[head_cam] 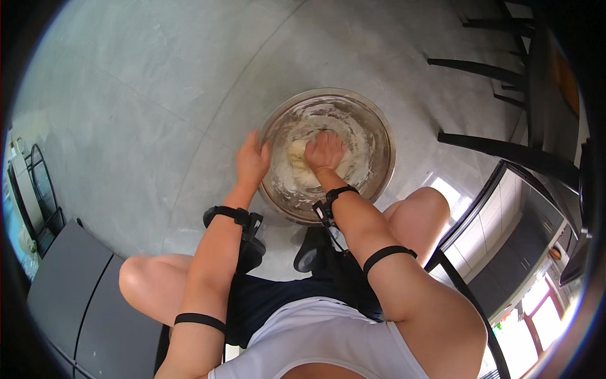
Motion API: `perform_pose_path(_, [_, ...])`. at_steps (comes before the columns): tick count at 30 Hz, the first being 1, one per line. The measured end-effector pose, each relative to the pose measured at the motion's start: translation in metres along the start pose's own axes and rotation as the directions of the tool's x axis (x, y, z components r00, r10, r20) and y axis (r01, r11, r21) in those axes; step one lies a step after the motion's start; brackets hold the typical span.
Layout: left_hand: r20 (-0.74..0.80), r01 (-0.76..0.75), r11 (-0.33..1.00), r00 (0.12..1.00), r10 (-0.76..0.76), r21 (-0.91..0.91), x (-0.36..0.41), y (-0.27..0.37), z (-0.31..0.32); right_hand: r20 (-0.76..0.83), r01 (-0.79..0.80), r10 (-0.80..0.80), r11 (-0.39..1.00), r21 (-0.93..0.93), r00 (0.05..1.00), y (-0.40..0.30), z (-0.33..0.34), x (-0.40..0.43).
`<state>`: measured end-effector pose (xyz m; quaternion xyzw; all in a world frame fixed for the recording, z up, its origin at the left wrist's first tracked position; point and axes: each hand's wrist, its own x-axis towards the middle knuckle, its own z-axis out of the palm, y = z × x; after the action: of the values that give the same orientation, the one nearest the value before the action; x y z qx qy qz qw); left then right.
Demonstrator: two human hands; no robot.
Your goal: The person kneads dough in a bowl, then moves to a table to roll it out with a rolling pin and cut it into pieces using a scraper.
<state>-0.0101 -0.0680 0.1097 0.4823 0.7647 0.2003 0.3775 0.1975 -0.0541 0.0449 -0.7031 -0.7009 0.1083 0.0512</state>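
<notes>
A wide stainless steel bowl (386,142) rests on the floor between my feet. Its inner wall is streaked with flour and bits of dough. My left hand (253,160) grips the left rim, with the thumb on the inner side. Inside the bowl, my right hand (326,151) presses down into a pale lump of dough (300,163); its fingers are close together and curl over the far side, with their tips hidden. Dough shows mostly to the left of this hand and below it. Loose flour surrounds the lump.
Grey floor tiles (156,85) with thin joints lie around the bowl. Black furniture legs (502,147) reach in from the right. A dark grey cabinet (85,303) stands at lower left, near a black wire rack (40,184). My knees flank the bowl's near side. Black straps circle both arms.
</notes>
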Motion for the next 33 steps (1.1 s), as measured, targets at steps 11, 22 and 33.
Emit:
perform_pose_path(11, [-0.215,0.207,0.943,0.940,-0.266,-0.261,-0.054,0.009,0.029,0.245,-0.574,0.535,0.810,0.125,0.809,0.011,0.004,0.096])
perform_pose_path(22, [-0.251,0.288,0.926,0.903,-0.347,-0.244,-0.053,0.004,0.038,0.577,0.326,-0.370,0.927,0.183,0.728,-0.032,-0.065,0.084])
perform_pose_path(33, [-0.215,0.325,0.890,0.890,-0.402,-0.320,-0.051,0.020,0.027,0.172,0.220,-0.212,0.975,-0.029,0.962,-0.013,-0.077,0.002])
